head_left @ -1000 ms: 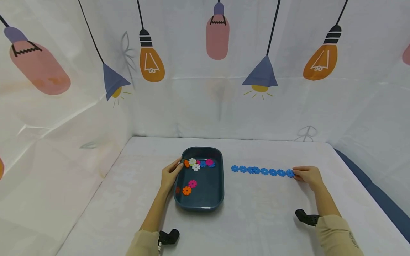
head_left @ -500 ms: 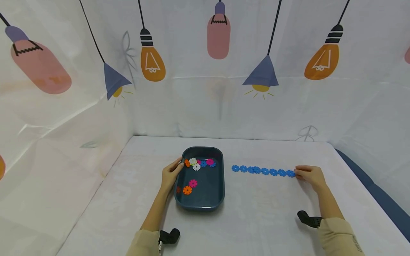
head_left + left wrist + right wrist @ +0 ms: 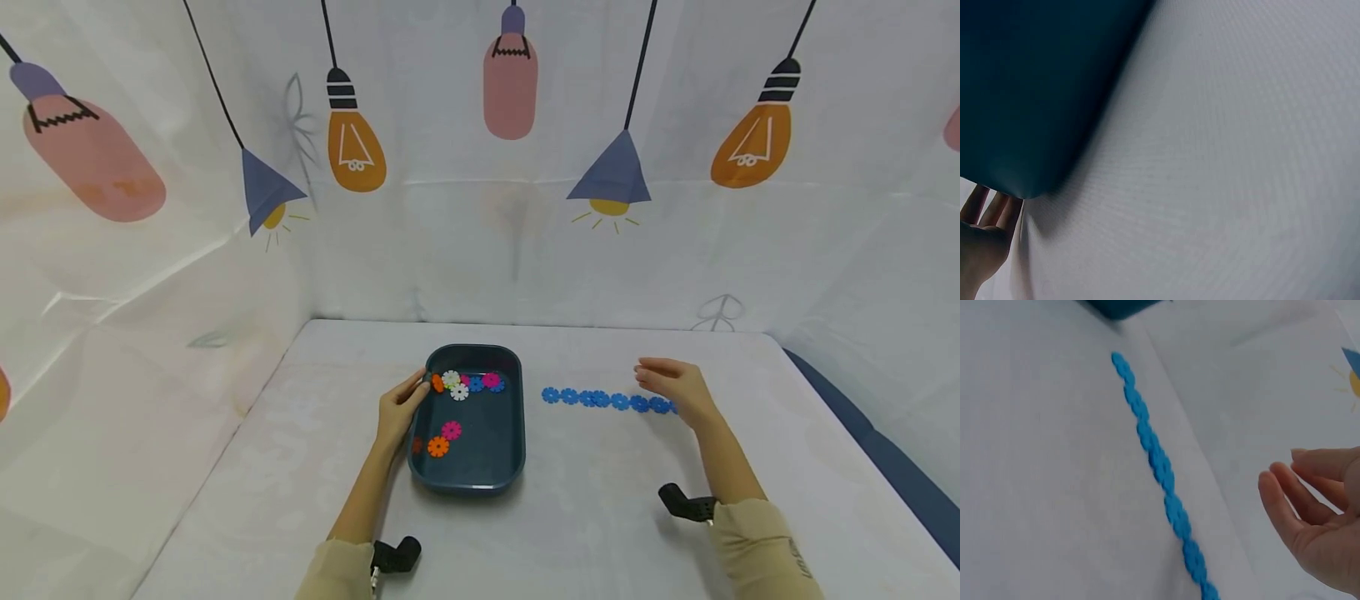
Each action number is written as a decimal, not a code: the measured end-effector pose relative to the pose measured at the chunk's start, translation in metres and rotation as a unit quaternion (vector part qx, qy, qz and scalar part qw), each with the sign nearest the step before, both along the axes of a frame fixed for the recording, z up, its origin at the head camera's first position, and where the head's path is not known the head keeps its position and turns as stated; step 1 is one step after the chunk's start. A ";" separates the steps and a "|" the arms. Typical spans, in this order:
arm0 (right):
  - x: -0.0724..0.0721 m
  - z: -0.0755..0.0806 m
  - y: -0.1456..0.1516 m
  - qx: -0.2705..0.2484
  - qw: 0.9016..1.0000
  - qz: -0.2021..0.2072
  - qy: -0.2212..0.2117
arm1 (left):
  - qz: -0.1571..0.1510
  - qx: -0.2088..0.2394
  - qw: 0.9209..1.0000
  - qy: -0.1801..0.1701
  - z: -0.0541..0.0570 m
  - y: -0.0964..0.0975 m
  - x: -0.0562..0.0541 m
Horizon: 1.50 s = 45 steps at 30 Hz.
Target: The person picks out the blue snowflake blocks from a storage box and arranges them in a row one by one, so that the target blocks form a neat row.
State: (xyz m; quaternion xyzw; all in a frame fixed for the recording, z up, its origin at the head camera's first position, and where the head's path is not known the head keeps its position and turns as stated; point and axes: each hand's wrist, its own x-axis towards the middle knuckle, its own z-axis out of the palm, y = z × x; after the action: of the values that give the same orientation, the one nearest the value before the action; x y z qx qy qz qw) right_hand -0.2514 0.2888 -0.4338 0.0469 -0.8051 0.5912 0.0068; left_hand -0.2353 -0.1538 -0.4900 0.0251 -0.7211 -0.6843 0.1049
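My left hand (image 3: 396, 412) holds the left rim of a dark teal tray (image 3: 491, 450) in the head view. In the left wrist view its fingers (image 3: 992, 212) meet the tray's wall (image 3: 1035, 94). Several flower-shaped plastic pieces lie in the tray: a white one (image 3: 459, 392), an orange one (image 3: 438, 447), a pink one (image 3: 452, 430) and others. To the right, a chain of blue flower-shaped pieces (image 3: 600, 399) lies in a row on the table. My right hand (image 3: 675, 387) is raised over the chain's right end, fingers loosely bent and holding nothing; it partly hides that end.
The white-covered table (image 3: 585, 517) carries the tray and the chain. Behind it hangs a pale cloth wall (image 3: 450, 250) printed with lamps and bulbs. Black wrist cameras, such as the right one (image 3: 684, 504), project inward from both wrists.
My right hand has let go of the blue chain's right end, lifted and moved left above it. The chain stays in its place. My left hand keeps its place at the tray.
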 end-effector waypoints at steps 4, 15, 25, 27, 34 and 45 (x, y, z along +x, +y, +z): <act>-0.006 0.013 -0.041 -0.049 0.997 0.051 -0.013 | 0.005 -0.003 1.000 -0.002 -0.001 0.001 -0.002; -0.030 0.015 -0.149 -0.131 0.979 0.146 -0.052 | -0.002 0.008 0.998 0.069 -0.007 0.000 0.000; -0.045 0.002 -0.216 -0.151 0.970 0.170 -0.087 | -0.007 0.011 1.000 -0.004 0.008 0.002 0.003; -0.044 0.003 -0.224 -0.142 0.970 0.175 -0.089 | -0.013 0.012 1.000 -0.007 0.009 0.001 0.004; -0.036 0.011 -0.241 -0.109 0.974 0.156 -0.120 | 0.001 -0.002 1.000 0.000 -0.002 0.000 -0.003; -0.095 -0.084 -0.247 -0.029 0.976 0.198 -0.088 | 0.003 -0.006 1.000 -0.001 -0.001 -0.001 -0.001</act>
State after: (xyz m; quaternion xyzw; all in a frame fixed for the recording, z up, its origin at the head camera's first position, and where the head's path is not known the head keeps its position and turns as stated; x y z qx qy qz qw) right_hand -0.3463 0.0418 -0.5181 0.1526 -0.7596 0.6061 -0.1796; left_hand -0.2361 -0.1546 -0.4912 0.0270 -0.7254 -0.6796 0.1060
